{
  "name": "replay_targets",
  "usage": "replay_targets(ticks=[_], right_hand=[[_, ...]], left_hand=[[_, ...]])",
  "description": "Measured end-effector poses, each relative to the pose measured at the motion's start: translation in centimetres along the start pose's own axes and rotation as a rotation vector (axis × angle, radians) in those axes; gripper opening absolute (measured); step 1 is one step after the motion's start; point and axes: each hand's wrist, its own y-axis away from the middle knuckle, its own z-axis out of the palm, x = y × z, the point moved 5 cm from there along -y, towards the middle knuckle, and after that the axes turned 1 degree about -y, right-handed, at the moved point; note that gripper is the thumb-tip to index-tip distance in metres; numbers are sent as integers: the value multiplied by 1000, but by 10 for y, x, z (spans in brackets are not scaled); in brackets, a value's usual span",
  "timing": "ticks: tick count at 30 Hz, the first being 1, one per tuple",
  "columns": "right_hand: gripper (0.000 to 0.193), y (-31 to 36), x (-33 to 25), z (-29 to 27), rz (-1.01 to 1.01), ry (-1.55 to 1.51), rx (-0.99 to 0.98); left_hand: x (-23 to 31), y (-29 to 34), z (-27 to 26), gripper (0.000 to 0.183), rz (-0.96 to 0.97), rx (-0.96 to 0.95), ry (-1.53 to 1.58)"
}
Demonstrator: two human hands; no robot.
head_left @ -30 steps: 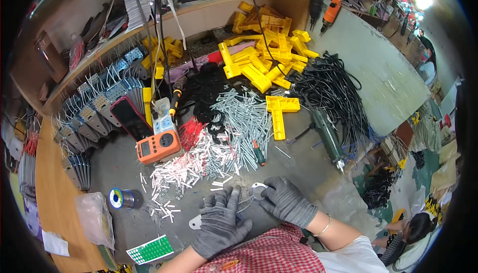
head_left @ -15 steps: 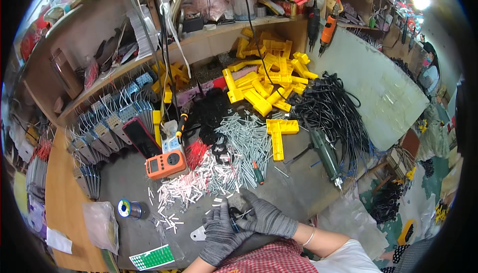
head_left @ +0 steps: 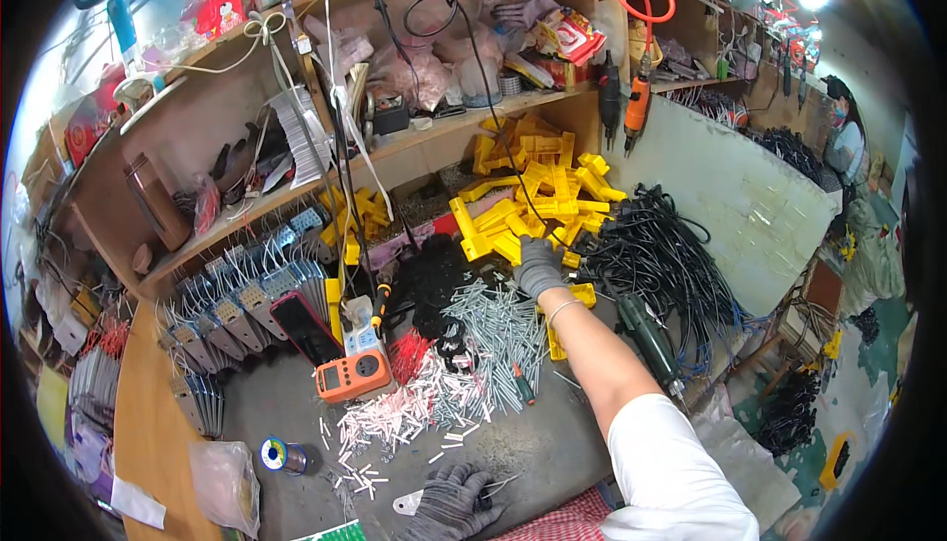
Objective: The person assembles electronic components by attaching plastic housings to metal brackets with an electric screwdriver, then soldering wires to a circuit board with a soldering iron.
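Note:
My left hand (head_left: 456,504), in a grey knit glove, is closed low at the table's front edge. It holds a dark cable, mostly hidden, whose thin pale wire ends (head_left: 503,483) stick out to the right. Beside its fingers lies a small grey metal plate (head_left: 407,504) with a hole. My right hand (head_left: 540,267), gloved alike, is stretched far forward to the near edge of a heap of yellow plastic parts (head_left: 552,191). Its fingertips are among those parts; their grip is not clear. A separate yellow part (head_left: 584,294) is partly covered by my right forearm.
Loose screws (head_left: 503,329) and small white tubes (head_left: 414,405) lie mid-table. Around them are an orange meter (head_left: 352,375), a small screwdriver (head_left: 523,384), a green power screwdriver (head_left: 651,342), black cables (head_left: 661,255) and a solder spool (head_left: 283,455). Two power drivers hang above, one orange (head_left: 638,107).
My right hand has left the left hand and moved far forward to the yellow parts. The left hand keeps the cable near the front edge. The view has shifted upward.

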Motion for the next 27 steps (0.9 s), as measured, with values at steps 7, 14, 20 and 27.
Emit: replay_targets(ticks=[7,14,20,27], right_hand=[[49,160,-80,-138,-710,-823,107],[22,276,-81,-123,-693,-974,-266],[21,247,-62,-61,-284,-234,-505],[15,235,-64,-88,-498,-203,-340]], left_hand=[[-13,11,-59,77,-211,188,711],[-49,7,-63,67,-572,370,1525],[-54,8,-76,50,-542,225,443],[-77,23,-53,45,-431,349,404]])
